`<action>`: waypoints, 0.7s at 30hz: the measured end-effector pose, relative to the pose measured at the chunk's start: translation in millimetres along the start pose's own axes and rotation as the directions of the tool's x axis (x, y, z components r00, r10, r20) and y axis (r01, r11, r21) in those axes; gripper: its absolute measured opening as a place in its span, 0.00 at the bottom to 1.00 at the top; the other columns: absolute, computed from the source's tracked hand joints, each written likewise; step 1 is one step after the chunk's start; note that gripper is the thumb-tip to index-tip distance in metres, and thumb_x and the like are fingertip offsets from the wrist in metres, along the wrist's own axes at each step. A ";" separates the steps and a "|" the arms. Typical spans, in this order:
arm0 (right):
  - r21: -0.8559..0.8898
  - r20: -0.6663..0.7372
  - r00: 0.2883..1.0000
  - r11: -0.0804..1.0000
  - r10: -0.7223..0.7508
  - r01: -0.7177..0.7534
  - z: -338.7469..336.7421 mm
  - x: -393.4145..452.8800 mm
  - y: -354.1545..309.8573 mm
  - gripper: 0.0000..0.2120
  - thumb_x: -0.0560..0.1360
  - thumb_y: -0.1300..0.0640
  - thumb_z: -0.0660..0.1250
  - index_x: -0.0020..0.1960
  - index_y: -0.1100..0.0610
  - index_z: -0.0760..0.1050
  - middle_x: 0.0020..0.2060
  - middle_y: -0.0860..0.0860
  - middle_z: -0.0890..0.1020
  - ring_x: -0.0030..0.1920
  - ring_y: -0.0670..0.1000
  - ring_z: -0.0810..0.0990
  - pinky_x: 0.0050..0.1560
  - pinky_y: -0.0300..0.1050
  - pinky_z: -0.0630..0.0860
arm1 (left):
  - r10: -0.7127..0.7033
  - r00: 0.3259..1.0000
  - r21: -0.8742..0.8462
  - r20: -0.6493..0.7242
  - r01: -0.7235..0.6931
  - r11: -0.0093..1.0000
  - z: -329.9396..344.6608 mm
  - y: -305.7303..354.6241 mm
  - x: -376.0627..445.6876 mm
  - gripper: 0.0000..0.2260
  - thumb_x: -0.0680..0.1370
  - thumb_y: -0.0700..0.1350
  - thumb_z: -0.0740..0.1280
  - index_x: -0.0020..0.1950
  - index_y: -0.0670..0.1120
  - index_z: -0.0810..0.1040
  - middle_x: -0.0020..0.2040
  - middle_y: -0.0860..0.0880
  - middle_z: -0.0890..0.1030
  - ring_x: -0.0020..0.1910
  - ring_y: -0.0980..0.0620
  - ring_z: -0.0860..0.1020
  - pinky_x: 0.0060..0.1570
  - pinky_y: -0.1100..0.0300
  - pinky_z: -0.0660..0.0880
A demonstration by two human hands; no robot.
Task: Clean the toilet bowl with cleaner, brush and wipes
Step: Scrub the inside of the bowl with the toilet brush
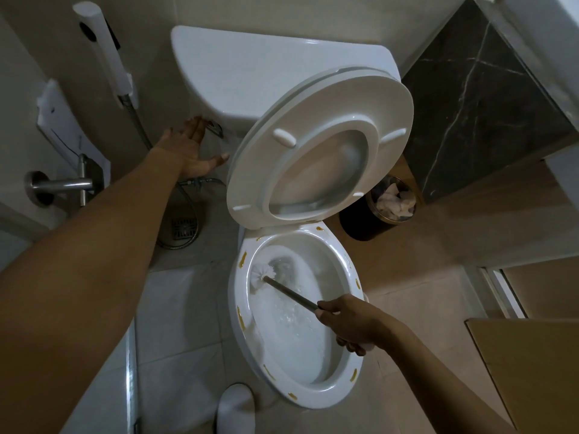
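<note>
The white toilet bowl (341,399) is in the lower middle, with its seat and lid (316,114) raised against the cistern (238,67). Water swirls and foams inside the bowl. Yellow-brown marks dot the rim. My right hand (351,324) grips the metal handle of the toilet brush (291,292); its white head (261,275) presses against the bowl's upper left inner wall. My left hand (191,148) reaches out with fingers straight at the chrome flush lever (214,128) on the cistern's left side, the fingertips at the lever.
A bidet sprayer (106,48) hangs on the left wall, its hose looping down to a floor drain (184,228). A black waste bin (379,211) with crumpled tissue stands right of the toilet. A white brush holder (235,408) sits on the floor below the bowl. A door handle (59,184) is at far left.
</note>
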State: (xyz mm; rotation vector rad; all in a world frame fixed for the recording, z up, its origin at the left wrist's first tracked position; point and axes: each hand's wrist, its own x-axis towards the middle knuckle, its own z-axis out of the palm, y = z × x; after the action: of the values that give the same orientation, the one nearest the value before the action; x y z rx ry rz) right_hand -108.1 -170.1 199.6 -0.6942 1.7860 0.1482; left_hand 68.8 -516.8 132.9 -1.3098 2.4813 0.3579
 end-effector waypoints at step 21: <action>0.043 0.001 1.000 0.999 0.031 -0.031 -1.2 0.9 5.0 0.20 0.82 0.49 0.55 0.69 0.58 0.68 0.32 0.53 0.69 0.28 0.48 0.66 0.28 0.39 0.69 | -0.016 1.000 -0.007 0.006 0.016 1.000 -3.0 2.1 -1.3 0.42 0.76 0.70 0.46 0.77 0.44 0.36 0.78 0.48 0.39 0.77 0.51 0.42 0.74 0.47 0.45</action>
State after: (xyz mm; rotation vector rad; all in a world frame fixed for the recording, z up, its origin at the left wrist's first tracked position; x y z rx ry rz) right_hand -111.8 -166.9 198.0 -0.6356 1.7948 0.1305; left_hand 67.3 -515.7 136.3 -1.3280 2.4657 0.3662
